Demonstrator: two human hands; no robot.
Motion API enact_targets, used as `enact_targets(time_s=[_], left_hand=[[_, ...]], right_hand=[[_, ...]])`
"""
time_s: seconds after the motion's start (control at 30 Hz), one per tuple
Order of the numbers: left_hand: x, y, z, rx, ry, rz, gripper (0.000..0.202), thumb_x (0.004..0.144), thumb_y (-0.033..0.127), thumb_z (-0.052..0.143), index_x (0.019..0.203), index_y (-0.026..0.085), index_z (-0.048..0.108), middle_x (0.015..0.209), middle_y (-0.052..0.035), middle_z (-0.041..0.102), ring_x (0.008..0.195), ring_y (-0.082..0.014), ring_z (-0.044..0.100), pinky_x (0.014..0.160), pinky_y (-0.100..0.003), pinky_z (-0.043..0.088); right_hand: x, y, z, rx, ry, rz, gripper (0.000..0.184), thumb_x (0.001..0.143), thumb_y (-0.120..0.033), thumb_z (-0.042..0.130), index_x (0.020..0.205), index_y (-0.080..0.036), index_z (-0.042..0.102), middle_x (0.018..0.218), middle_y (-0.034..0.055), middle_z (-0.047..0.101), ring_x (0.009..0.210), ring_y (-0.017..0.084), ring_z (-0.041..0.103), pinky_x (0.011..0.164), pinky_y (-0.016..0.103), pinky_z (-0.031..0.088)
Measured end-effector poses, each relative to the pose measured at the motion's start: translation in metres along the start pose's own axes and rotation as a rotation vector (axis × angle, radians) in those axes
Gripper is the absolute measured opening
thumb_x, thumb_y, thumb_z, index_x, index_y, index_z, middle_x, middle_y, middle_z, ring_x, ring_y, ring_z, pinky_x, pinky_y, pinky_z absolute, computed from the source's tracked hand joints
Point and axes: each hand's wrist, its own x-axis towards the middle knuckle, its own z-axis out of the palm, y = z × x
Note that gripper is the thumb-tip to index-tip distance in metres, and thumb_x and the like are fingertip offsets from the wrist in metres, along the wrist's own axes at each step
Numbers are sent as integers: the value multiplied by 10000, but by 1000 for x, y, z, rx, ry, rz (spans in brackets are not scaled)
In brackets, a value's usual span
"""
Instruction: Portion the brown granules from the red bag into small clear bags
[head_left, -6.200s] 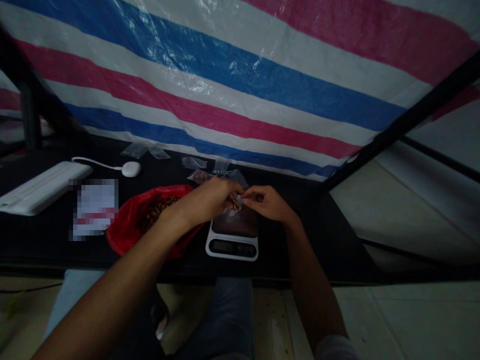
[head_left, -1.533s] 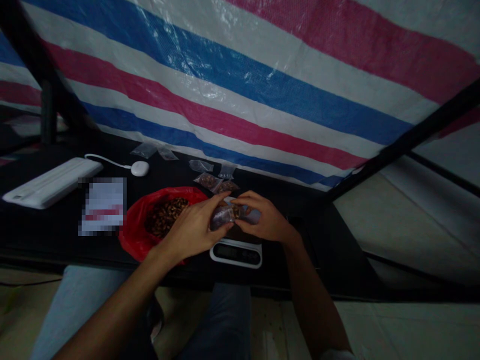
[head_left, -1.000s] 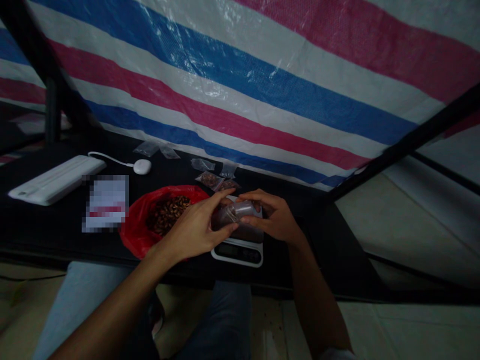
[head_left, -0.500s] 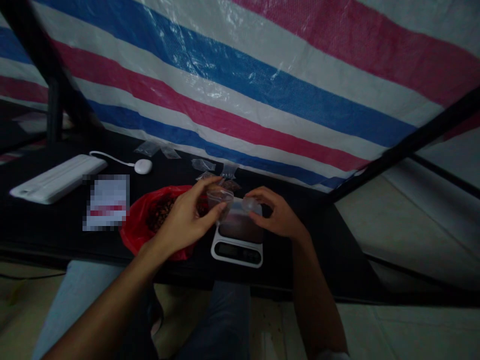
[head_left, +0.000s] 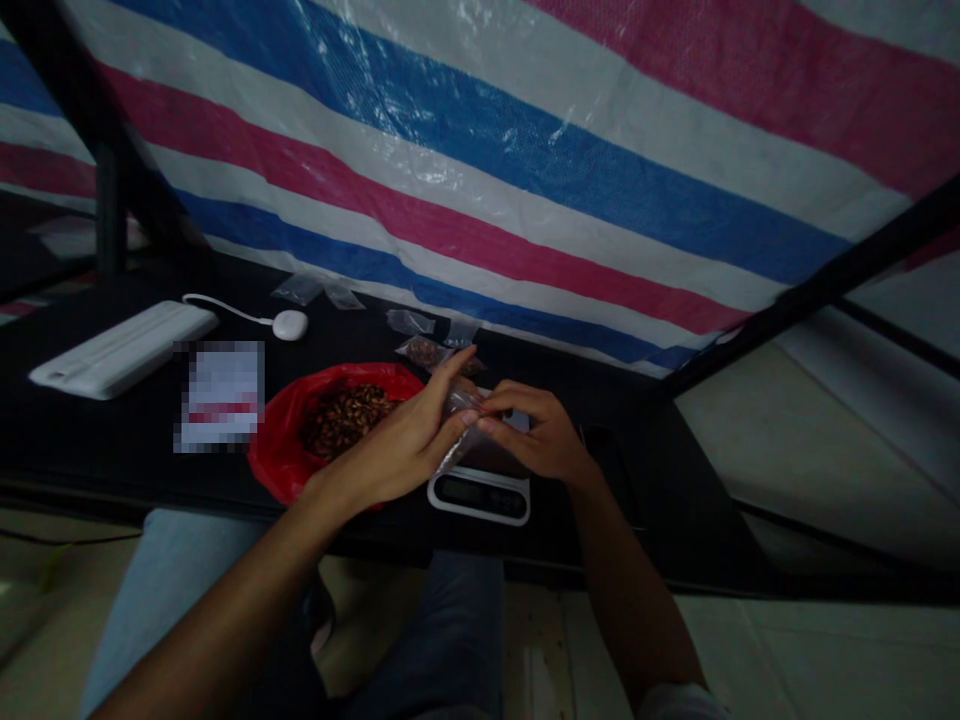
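Both hands meet over a small white kitchen scale (head_left: 480, 494) on the black table (head_left: 90, 450). My left hand (head_left: 409, 445) and my right hand (head_left: 536, 435) each pinch a small clear plastic bag (head_left: 459, 418), holding it just above the scale's platform. What the bag contains is too dim to make out. To the left of my left hand lies an open red plastic bag (head_left: 281, 455) with a heap of brown nuts (head_left: 346, 418) in it.
Several small clear bags, some filled (head_left: 424, 351), some flat (head_left: 300, 290), lie along the table's back edge by the striped tarpaulin (head_left: 525, 170). A white keyboard-like slab (head_left: 124, 347), a white puck on a cable (head_left: 289, 324) and a blurred paper (head_left: 220, 395) lie at the left.
Half a second ago my hands were apart with the bag stretched between them; now they have come together, both pinching it over the scale. The view has shifted a little.
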Motion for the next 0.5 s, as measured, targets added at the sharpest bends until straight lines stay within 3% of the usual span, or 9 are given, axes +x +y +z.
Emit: enact_targets(time_s=[0.07, 0.13, 0.23, 0.3, 0.37, 0.5], left_hand=[[2, 2, -1, -6, 2, -8, 727, 1045, 446, 454, 1643, 196, 125, 1550, -158, 508, 1374, -298, 553, 1144, -454, 472], [3, 2, -8, -4, 50, -37, 733, 1038, 460, 462, 1641, 196, 137, 1506, -150, 552, 1308, -281, 605, 1112, -440, 496], [0, -8, -31, 113, 53, -103, 490, 1041, 459, 420, 1457, 213, 499, 1343, -105, 669, 1211, -277, 653, 1049, -427, 520], [-8, -22, -50, 271, -98, -163, 381, 1025, 439, 415, 1219, 231, 667, 1169, -80, 732, 1059, -280, 700, 944, -420, 551], [-17, -37, -66, 435, -203, -255, 340, 974, 418, 475, 1124, 225, 712, 1097, -88, 741, 967, -288, 709, 885, -418, 556], [-27, -50, -78, 621, -356, -364, 522, 817, 397, 679, 1291, 178, 682, 1349, -150, 644, 1129, -357, 657, 968, -454, 533]], right_hand=[[-1, 3, -1, 1, 24, 16, 132, 954, -335, 669, 907, -228, 729, 834, 16, 687, 751, 159, 632, 705, 315, 500], [-2, 8, -8, -27, 131, 54, 161, 949, -369, 669, 880, -229, 707, 824, 18, 672, 752, 171, 615, 692, 319, 490], [-5, 17, -29, -182, 351, 104, 166, 948, -382, 658, 879, -233, 683, 834, 23, 648, 766, 190, 589, 701, 332, 480], [-7, 24, -44, -361, 408, 111, 148, 941, -352, 654, 858, -231, 668, 832, 27, 643, 770, 200, 581, 726, 346, 482], [-9, 32, -57, -546, 381, 122, 115, 931, -307, 643, 851, -225, 659, 843, 40, 648, 798, 216, 589, 771, 369, 491], [-16, 48, -65, -758, 314, 225, 79, 913, -238, 603, 902, -201, 672, 911, 82, 665, 879, 251, 613, 848, 412, 511]])
